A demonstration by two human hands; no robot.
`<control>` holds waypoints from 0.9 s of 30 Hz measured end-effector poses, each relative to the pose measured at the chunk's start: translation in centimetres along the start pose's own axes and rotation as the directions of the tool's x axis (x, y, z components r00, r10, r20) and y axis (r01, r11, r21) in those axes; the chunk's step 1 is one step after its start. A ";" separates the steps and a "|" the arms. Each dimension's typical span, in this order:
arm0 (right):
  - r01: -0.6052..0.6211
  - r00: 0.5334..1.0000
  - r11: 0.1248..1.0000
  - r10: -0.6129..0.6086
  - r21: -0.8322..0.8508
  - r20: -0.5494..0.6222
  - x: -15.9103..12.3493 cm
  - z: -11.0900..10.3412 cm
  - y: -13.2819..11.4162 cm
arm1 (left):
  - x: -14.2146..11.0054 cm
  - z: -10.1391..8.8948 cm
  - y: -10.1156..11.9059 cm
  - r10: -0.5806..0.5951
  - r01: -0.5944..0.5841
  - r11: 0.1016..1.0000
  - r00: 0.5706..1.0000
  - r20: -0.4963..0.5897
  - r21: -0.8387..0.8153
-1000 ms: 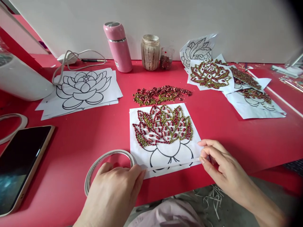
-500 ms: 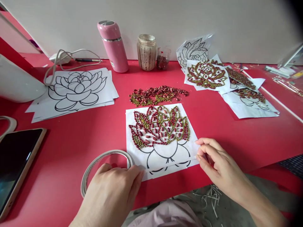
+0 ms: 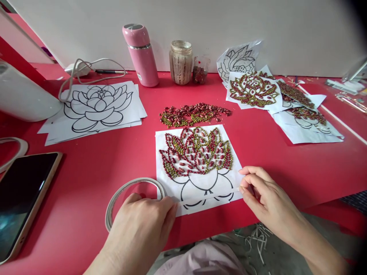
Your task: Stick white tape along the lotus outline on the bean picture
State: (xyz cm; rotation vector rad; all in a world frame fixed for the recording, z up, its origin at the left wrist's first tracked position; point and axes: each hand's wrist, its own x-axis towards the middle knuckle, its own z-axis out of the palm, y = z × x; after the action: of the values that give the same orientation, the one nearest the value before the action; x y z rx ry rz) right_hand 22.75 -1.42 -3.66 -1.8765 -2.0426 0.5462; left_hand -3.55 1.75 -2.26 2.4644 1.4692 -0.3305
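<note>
A sheet of paper with a lotus outline [image 3: 201, 181] lies in front of me; red beans and green mung beans fill its upper petals, while the lower petals show bare line. A narrow strip of whitish tape [image 3: 209, 196] spans the lower part of the sheet between my hands. My left hand [image 3: 143, 219] is closed around the near side of a tape roll [image 3: 122, 187], at the sheet's lower left corner; its fingertips are partly hidden. At the right edge, my right hand [image 3: 263, 193] pinches the strip's other end between thumb and fingers.
Behind the sheet lies a heap of loose beans [image 3: 195, 114]. A pink flask [image 3: 143, 61], a jar [image 3: 181, 63] and a small cup [image 3: 200, 70] stand by the wall. Printed lotus sheets [image 3: 100, 109] and a phone [image 3: 25, 202] are left; bean-covered sheets [image 3: 304, 130] are right.
The view has shifted slightly, so most things sit a little farther right. Both hands keep their hold, and the tape strip stays stretched over the sheet.
</note>
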 end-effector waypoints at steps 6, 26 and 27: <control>0.023 1.000 1.000 -0.023 0.016 -0.014 -0.2 0.2 0.4 | 0.0 -0.1 0.0 -0.001 0.001 1.000 1.000 0.008 0.003; -0.036 0.999 0.999 0.035 0.033 0.036 -0.2 0.0 -0.4 | -0.3 1.3 -1.1 -0.011 0.008 0.999 0.998 -0.066 -0.049; -0.032 0.999 0.999 0.031 0.031 0.034 -0.1 0.1 -0.4 | -0.3 1.2 -1.1 -0.012 0.009 0.999 0.998 -0.061 -0.049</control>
State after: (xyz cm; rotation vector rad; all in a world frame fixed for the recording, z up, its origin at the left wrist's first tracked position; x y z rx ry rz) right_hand 22.35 -1.58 -3.50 -1.8964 -2.0168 0.6185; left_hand -4.76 1.63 -3.46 2.4503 1.4961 -0.2201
